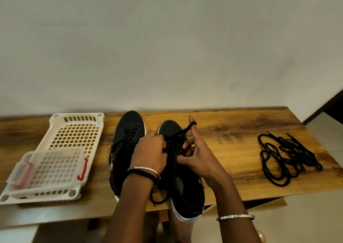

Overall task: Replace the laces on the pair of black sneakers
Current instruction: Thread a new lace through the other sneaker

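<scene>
Two black sneakers with white soles stand side by side on the wooden table (232,131), toes toward the wall. The left sneaker (128,137) is laced. My left hand (151,152) grips the eyelet edge of the right sneaker (185,187). My right hand (196,150) is over the same shoe, its index finger raised with a loop of black lace (182,131) hooked over the fingertip while the other fingers curl round the lace. A loose lace end (157,200) trails between the shoes near the front edge.
A tangle of loose black laces (286,156) lies on the right part of the table. At the left sits a white perforated plastic tray (78,131) with a clear lidded box with red clips (48,168) on it. A plain wall stands behind.
</scene>
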`<state>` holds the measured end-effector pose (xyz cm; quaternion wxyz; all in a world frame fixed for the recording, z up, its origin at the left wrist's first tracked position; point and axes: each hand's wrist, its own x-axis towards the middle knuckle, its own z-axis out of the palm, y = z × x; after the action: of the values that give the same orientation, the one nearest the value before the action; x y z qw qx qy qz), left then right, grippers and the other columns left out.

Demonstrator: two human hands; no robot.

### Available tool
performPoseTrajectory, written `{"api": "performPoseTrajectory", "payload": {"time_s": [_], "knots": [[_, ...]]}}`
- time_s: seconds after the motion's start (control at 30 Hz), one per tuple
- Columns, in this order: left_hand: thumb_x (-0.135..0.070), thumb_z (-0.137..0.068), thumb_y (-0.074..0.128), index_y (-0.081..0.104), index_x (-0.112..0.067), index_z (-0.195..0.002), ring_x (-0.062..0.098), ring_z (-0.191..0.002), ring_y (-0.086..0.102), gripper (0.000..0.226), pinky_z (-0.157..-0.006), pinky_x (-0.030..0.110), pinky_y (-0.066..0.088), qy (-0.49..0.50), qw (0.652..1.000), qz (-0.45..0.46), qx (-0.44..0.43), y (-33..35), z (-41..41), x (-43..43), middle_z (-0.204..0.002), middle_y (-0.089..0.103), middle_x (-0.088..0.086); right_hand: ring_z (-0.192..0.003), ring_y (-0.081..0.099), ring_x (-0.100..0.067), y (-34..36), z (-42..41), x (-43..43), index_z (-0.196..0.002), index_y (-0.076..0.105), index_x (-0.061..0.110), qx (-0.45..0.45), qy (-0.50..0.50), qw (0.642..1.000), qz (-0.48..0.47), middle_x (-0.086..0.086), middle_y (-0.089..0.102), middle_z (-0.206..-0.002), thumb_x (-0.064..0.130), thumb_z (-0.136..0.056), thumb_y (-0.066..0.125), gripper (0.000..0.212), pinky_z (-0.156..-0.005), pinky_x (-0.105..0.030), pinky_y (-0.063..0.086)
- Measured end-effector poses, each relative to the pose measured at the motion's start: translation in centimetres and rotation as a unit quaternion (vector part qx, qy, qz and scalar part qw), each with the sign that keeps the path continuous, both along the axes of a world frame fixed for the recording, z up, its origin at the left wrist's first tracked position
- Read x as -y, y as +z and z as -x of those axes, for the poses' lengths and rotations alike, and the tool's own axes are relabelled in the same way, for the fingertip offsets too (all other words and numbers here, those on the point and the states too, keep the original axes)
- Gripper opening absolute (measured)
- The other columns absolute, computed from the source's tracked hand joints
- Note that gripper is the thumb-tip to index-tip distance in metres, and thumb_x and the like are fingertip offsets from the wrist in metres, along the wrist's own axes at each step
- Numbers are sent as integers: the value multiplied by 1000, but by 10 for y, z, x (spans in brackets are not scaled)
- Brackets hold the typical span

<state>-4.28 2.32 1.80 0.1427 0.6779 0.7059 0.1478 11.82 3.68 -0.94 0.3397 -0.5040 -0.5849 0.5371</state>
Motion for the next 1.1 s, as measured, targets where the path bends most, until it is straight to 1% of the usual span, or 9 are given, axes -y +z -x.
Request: {"api": "performPoseTrajectory", "payload": {"time_s": [0.17, 0.3, 0.47, 0.57, 0.67, 0.77, 0.83, 0.93, 1.1], "knots": [[-27, -87, 72, 72, -25, -81, 11, -80, 61, 6, -67, 23, 44, 16, 999, 16, 34, 5, 13, 2, -81, 62, -9, -67, 47, -11, -3, 0, -1, -150, 7, 64, 5, -8, 1000, -13, -2, 48, -91, -4, -78, 76, 121, -70, -28, 52], [-25, -92, 66, 71, -21, -72, 11, -69, 60, 21, -63, 25, 39, 64, 968, 16, 244, 11, 23, 2, -74, 68, -5, -66, 45, -5, -5, -1, -2, -154, 22, 53, -8, 2, 1000, -11, -4, 45, -94, -6, -79, 75, 109, -67, -20, 49], [-13, -102, 42, 45, -12, -68, 24, -72, 67, 34, -82, 42, 54, 112, 718, -20, 687, 26, 20, 0, -68, 68, 9, -63, 40, -1, -6, 0, -3, -150, 40, 46, -19, 15, 1000, -7, -3, 41, -95, -8, -80, 74, 95, -61, -15, 44], [-20, -102, 40, 37, -18, -67, 13, -40, 36, 35, -57, 31, 55, 123, 602, -29, 788, 29, 25, 1, -48, 32, -3, -63, 42, -1, -5, 0, -2, -150, 41, 43, -28, 15, 999, -4, -4, 41, -95, -11, -79, 72, 94, -61, -14, 46], [-24, -99, 53, 40, -20, -64, 8, -36, 27, 37, -39, 21, 29, 147, 757, -58, 634, 27, 31, 2, -47, 31, -7, -60, 47, 5, -4, 0, -2, -155, 33, 40, -33, 14, 999, 8, -5, 42, -95, -13, -80, 71, 99, -63, -13, 48], [-40, -88, 69, 61, -29, -87, 8, -64, 60, 14, -58, 31, 50, 70, 962, -63, 256, 21, 32, 5, -72, 62, -10, -59, 52, 6, -1, -1, -1, -156, 14, 52, -40, 4, 999, 8, -6, 44, -96, -13, -80, 72, 116, -65, -16, 51], [-49, -84, 71, 63, -40, -109, 12, -84, 66, 28, -72, 31, 55, 17, 995, 14, 98, 17, 27, 7, -94, 69, -8, -59, 51, 3, 0, -1, 0, -152, 2, 60, -39, -1, 999, 0, -7, 45, -97, -13, -80, 73, 125, -65, -19, 53], [-49, -89, 66, 70, -34, -91, 10, -75, 57, 15, -65, 27, 44, 17, 998, 64, -18, 17, 21, 8, -88, 64, -10, -61, 47, -1, 0, -1, 0, -150, -2, 64, -18, 4, 1000, -11, -7, 44, -97, -11, -79, 73, 128, -66, -20, 52], [-31, -96, 59, 65, -20, -73, 10, -79, 55, 25, -73, 30, 44, 29, 971, -6, 237, 8, 27, 0, -89, 55, -4, -71, 45, -8, -4, -2, -1, -153, 19, 56, 13, 10, 1000, -6, -4, 43, -97, -7, -79, 75, 112, -68, -22, 50]]}}
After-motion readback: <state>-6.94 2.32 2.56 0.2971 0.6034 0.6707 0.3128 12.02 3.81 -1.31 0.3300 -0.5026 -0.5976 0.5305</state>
